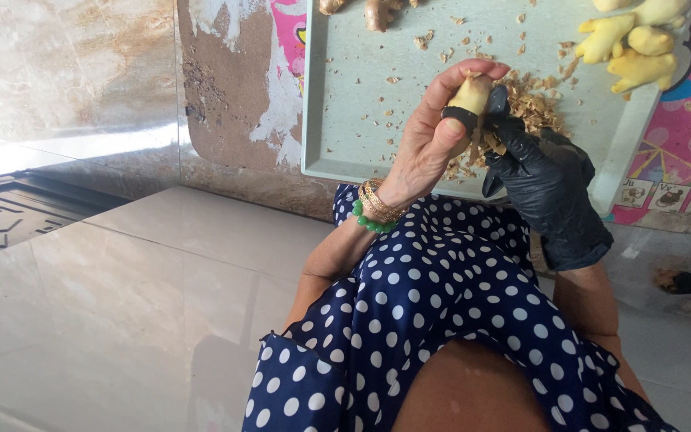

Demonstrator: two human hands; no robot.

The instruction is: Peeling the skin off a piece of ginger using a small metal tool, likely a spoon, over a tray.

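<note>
My left hand (pixel 433 132), bare with a black cot on the thumb and gold and green bracelets at the wrist, grips a pale yellow piece of ginger (pixel 471 92). My right hand (pixel 541 180) wears a black glove and presses against the ginger from the right; whether it holds a tool I cannot tell. Both hands hover over a pile of brown peelings (pixel 525 108) on a pale green tray (pixel 345 112).
Several peeled yellow ginger pieces (pixel 629 44) lie at the tray's far right corner, unpeeled ones (pixel 377 10) at its top edge. A pink picture mat (pixel 681 136) lies under the tray. My lap in a navy polka-dot dress (pixel 441 320) fills the foreground, on a tiled floor (pixel 121 304).
</note>
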